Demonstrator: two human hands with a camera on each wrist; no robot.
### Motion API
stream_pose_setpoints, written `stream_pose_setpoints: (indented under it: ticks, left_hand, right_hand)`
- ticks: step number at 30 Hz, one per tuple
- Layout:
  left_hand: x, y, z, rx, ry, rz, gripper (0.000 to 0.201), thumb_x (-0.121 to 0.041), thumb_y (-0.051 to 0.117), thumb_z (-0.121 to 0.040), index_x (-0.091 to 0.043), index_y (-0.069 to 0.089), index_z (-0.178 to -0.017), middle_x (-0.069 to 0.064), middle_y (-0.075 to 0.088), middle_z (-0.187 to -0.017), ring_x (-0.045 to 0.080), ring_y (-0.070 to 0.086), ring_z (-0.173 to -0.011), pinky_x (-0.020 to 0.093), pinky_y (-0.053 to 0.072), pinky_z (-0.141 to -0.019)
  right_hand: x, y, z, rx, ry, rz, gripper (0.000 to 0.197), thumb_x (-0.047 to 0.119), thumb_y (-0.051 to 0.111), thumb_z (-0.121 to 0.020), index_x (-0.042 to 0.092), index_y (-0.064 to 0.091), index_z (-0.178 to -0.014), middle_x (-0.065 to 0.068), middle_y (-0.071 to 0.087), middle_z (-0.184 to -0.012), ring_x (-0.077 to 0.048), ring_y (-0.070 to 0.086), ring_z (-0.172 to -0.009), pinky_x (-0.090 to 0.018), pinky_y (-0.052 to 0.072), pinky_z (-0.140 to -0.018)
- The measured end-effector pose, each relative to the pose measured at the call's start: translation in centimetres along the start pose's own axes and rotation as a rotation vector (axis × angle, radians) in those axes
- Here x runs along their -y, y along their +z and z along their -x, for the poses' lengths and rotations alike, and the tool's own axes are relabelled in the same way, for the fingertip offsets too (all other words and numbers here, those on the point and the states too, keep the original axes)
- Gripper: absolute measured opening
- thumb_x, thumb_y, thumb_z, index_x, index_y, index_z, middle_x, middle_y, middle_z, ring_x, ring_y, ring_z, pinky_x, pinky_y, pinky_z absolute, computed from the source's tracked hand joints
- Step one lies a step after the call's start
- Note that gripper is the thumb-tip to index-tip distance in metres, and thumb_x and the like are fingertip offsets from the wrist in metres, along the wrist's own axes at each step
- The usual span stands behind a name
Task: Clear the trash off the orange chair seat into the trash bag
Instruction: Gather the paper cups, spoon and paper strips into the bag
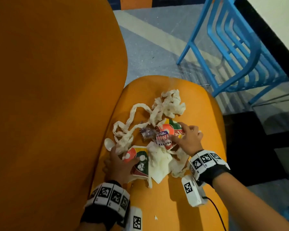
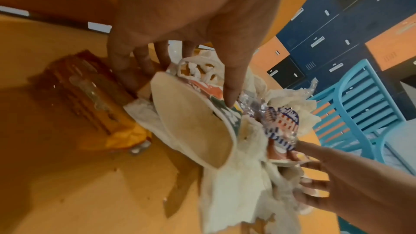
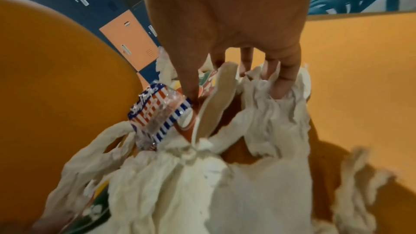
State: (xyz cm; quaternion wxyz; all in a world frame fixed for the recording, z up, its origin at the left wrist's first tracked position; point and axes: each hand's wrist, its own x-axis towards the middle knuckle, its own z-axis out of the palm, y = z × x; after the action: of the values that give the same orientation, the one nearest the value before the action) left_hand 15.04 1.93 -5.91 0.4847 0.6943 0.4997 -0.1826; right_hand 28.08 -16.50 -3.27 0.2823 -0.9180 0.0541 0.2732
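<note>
Trash is heaped on the orange chair seat [image 1: 198,104]: twisted white tissue [image 1: 167,104], flat napkins [image 1: 158,162], a striped snack wrapper [image 1: 163,137] and two printed paper cups. My left hand [image 1: 120,165] grips the nearer, flattened cup [image 1: 139,162], thumb on its printed side [image 2: 231,86] and fingers behind it. My right hand [image 1: 185,139] holds the farther cup [image 1: 172,129]. Its thumb presses that cup [image 3: 216,106] beside the wrapper [image 3: 155,113], and its fingers dig into the tissue [image 3: 270,113]. No trash bag shows in any view.
The tall orange chair back [image 1: 48,80] rises on the left. A white plastic spoon [image 1: 109,144] and a crumpled purple wrapper [image 1: 146,132] lie in the heap. A brown packet [image 2: 90,92] lies by my left fingers. A blue chair [image 1: 237,52] stands at the far right on the floor.
</note>
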Motion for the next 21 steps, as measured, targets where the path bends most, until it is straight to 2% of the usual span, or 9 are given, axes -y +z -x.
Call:
stream_pose_setpoints:
  ticks: [3,7,10,13,15,16,18,19,21]
  left_hand:
    - [0.2,0.9,0.5,-0.021,-0.040,0.065,0.111,-0.035,0.085,-0.056,-0.023,0.018,-0.144,0.016,0.027,-0.150,0.037,0.031,-0.135,0.055,0.032,-0.110]
    - [0.3,1.8,1.2,-0.090,-0.051,0.105,0.107,-0.025,0.086,-0.057,-0.013,0.020,-0.141,0.016,0.033,-0.146,0.036,0.036,-0.132,0.050,0.036,-0.107]
    - [0.3,2.1,1.5,-0.037,-0.095,0.150,0.104,-0.021,0.084,-0.060,-0.008,0.020,-0.140,0.018,0.039,-0.144,0.037,0.043,-0.128,0.045,0.040,-0.104]
    - [0.2,1.3,1.4,0.050,-0.145,0.162,0.084,-0.019,0.081,-0.066,-0.004,0.035,-0.135,0.018,0.051,-0.136,0.032,0.054,-0.112,0.039,0.047,-0.088]
    - [0.1,0.7,1.4,0.119,-0.150,0.195,0.071,-0.016,0.079,-0.068,-0.005,0.046,-0.129,0.017,0.058,-0.129,0.028,0.056,-0.098,0.036,0.051,-0.076]
    - [0.2,0.4,1.3,0.137,-0.153,0.202,0.069,-0.015,0.079,-0.068,-0.007,0.048,-0.129,0.016,0.059,-0.128,0.029,0.058,-0.099,0.038,0.053,-0.078]
    - [0.2,-0.1,1.3,0.142,-0.149,0.208,0.070,-0.014,0.080,-0.067,-0.008,0.049,-0.129,0.017,0.060,-0.128,0.034,0.060,-0.106,0.046,0.053,-0.089]
    - [0.2,-0.4,1.4,0.129,-0.135,0.215,0.070,-0.013,0.080,-0.066,-0.009,0.049,-0.129,0.018,0.060,-0.128,0.035,0.061,-0.108,0.047,0.053,-0.091]
    - [0.1,-1.0,1.6,0.090,-0.104,0.241,0.072,-0.013,0.081,-0.065,-0.010,0.049,-0.129,0.017,0.060,-0.128,0.035,0.061,-0.108,0.048,0.053,-0.092]
  right_hand:
    - [-0.2,0.7,0.5,0.070,0.016,0.009,0.062,0.038,0.069,-0.076,0.015,0.044,-0.129,-0.015,0.037,-0.127,-0.034,0.030,-0.120,-0.038,0.033,-0.098]
    - [-0.6,2.0,2.2,0.100,0.009,-0.006,0.057,0.033,0.073,-0.073,0.007,0.046,-0.116,-0.008,0.038,-0.109,-0.030,0.039,-0.112,-0.033,0.036,-0.085]
    - [-1.2,3.2,4.0,0.160,0.025,-0.254,0.044,0.020,0.077,-0.071,0.010,0.043,-0.097,-0.011,0.050,-0.103,-0.023,0.054,-0.089,-0.035,0.048,-0.074]
    - [-1.9,3.7,4.8,0.198,0.103,-0.452,0.036,0.011,0.076,-0.071,0.013,0.045,-0.089,-0.013,0.060,-0.098,-0.028,0.059,-0.087,-0.043,0.052,-0.080]
    - [-2.4,3.3,4.8,0.138,0.114,-0.517,0.031,0.010,0.077,-0.070,0.017,0.047,-0.077,-0.015,0.063,-0.092,-0.029,0.060,-0.082,-0.048,0.052,-0.081]
    - [-2.5,2.9,4.8,0.098,0.116,-0.551,0.031,0.010,0.077,-0.070,0.018,0.048,-0.074,-0.018,0.064,-0.090,-0.030,0.062,-0.080,-0.051,0.052,-0.080]
    - [-2.8,2.0,4.9,0.030,0.124,-0.645,0.028,0.009,0.075,-0.071,0.019,0.049,-0.074,-0.022,0.068,-0.094,-0.036,0.065,-0.083,-0.055,0.054,-0.081]
    - [-2.8,1.5,5.1,0.006,0.123,-0.692,0.027,0.007,0.074,-0.072,0.020,0.050,-0.076,-0.022,0.068,-0.098,-0.037,0.066,-0.085,-0.054,0.055,-0.080]
    - [-2.7,0.6,5.6,-0.008,0.103,-0.783,0.028,0.003,0.070,-0.075,0.020,0.050,-0.085,-0.016,0.068,-0.098,-0.030,0.067,-0.082,-0.044,0.059,-0.073]
